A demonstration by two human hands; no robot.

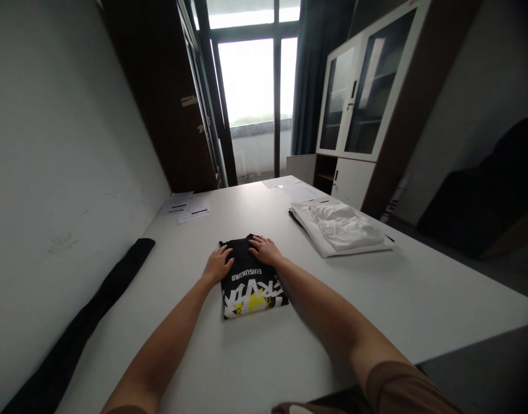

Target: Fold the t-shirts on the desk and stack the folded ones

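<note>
A black T-shirt (249, 282) with white lettering and yellow print lies folded into a compact rectangle on the white table (255, 356). My left hand (218, 264) rests on its far left edge, fingers stretched forward over the cloth. On the far right part of the shirt lies my right hand (264, 250), flat with its fingers spread. Neither hand grips the fabric; both touch it from above. The shirt's printed end faces me.
To the right sits a stack of folded white cloth (345, 227). A long black cloth (104, 299) stretches along the left wall. Paper sheets (195, 208) lie at the far left, more papers (302, 191) at the far right. A glass-door cabinet (367, 86) stands beyond.
</note>
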